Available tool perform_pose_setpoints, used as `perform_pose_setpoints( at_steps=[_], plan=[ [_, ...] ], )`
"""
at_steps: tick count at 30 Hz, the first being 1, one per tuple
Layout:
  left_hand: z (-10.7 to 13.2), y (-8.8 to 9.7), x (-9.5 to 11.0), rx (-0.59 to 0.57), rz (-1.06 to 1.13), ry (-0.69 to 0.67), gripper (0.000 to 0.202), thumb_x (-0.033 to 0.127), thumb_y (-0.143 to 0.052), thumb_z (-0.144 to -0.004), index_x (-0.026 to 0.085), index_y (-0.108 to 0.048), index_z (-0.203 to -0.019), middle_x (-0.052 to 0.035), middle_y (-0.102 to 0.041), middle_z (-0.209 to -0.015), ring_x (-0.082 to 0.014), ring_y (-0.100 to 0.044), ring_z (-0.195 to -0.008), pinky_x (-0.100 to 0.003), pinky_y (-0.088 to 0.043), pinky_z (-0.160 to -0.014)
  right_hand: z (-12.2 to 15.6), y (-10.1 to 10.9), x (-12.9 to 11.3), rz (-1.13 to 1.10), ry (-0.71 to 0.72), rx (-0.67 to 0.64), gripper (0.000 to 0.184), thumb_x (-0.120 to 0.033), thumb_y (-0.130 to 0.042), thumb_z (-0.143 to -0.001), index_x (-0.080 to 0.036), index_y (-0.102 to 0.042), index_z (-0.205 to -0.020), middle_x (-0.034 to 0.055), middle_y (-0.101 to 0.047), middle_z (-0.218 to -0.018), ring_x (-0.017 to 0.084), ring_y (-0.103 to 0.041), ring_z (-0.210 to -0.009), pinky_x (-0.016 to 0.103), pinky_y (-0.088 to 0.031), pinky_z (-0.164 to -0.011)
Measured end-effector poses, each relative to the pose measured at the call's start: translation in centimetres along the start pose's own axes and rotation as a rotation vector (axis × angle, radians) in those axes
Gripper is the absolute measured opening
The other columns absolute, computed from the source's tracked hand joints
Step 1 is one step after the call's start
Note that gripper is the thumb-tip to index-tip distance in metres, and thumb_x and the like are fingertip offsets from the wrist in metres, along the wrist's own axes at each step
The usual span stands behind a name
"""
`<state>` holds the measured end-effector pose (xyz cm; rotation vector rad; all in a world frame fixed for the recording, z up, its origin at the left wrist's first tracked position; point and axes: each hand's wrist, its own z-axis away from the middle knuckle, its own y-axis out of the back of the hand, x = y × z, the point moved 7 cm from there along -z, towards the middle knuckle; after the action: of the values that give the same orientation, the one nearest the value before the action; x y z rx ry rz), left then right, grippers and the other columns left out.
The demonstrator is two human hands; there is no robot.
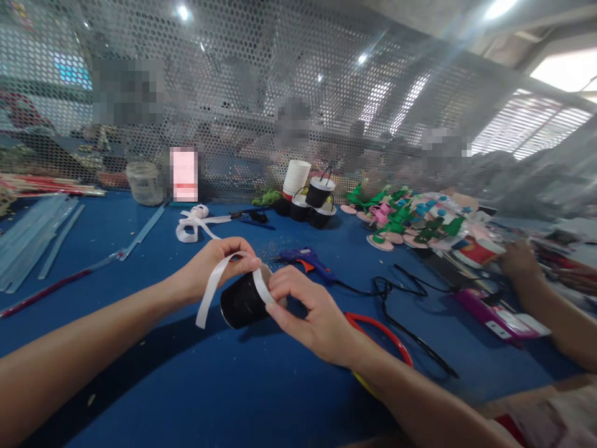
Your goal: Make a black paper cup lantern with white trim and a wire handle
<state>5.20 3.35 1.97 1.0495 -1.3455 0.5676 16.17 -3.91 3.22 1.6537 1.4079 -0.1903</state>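
Note:
A small black cup (241, 305) lies tilted on its side between my two hands, just above the blue table. White ribbon (212, 291) runs round the cup near its rim, with one loose end hanging down on the left. My left hand (222, 264) is closed at the far side of the cup, thumb against the ribbon. On the near right, my right hand (314, 311) pinches the ribbon against the cup's side. Just behind my right hand lies a blue glue gun (305, 260) with an orange trigger. A white ribbon roll (189, 227) sits beyond my left hand.
Black cups with handles (321, 191) and stacked white cups (297, 177) stand behind. Green craft pieces (396, 224) crowd the right, near a purple power strip (497, 317), cables and another person's hand (522, 264). Glue sticks (40, 233) lie left; a mesh screen (224, 93) borders the back.

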Motion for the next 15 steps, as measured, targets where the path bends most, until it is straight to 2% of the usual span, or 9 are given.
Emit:
perform_pose_setpoints(
  at_steps=[5,9,12,15],
  plan=[
    [-0.1,-0.4,-1.0,-0.083,0.16,0.019,0.022,0.034,-0.062,-0.068,0.015,-0.05,-0.068,0.0024,-0.051,-0.067,-0.0091,-0.045,-0.062,-0.023,-0.035,-0.059,0.0,-0.1,-0.5,0.006,0.048,-0.018,0.01,-0.012,-0.048,-0.076,-0.021,-0.047,-0.071,0.0024,-0.052,-0.073,0.015,-0.049,-0.075,0.033,-0.044,-0.071],
    [0.0,-1.2,-1.6,-0.179,0.32,0.093,0.027,0.036,-0.065,-0.065,0.015,-0.052,-0.076,-0.0008,-0.056,-0.078,-0.0114,-0.051,-0.071,-0.025,-0.038,-0.066,0.0,-0.2,-1.0,0.023,0.119,-0.026,0.011,-0.011,-0.049,-0.076,-0.02,-0.045,-0.071,0.002,-0.053,-0.073,0.014,-0.048,-0.074,0.034,-0.044,-0.073],
    [0.4,-2.3,-1.8,-0.3,0.391,0.18,0.038,0.041,-0.061,-0.068,0.014,-0.055,-0.094,-0.0045,-0.06,-0.085,-0.0157,-0.055,-0.079,-0.028,-0.039,-0.072,0.1,-0.3,-1.2,0.027,0.154,-0.034,0.011,-0.01,-0.05,-0.075,-0.019,-0.045,-0.072,0.0023,-0.053,-0.074,0.014,-0.048,-0.075,0.034,-0.043,-0.074],
    [0.9,-3.5,-1.8,-0.438,0.427,0.205,0.038,0.045,-0.055,-0.072,0.013,-0.059,-0.092,-0.0056,-0.063,-0.083,-0.0176,-0.056,-0.077,-0.028,-0.041,-0.071,0.2,-0.3,-1.3,0.015,0.169,-0.041,0.011,-0.01,-0.051,-0.075,-0.019,-0.046,-0.074,0.0028,-0.054,-0.075,0.014,-0.049,-0.076,0.034,-0.043,-0.075]
  ],
)
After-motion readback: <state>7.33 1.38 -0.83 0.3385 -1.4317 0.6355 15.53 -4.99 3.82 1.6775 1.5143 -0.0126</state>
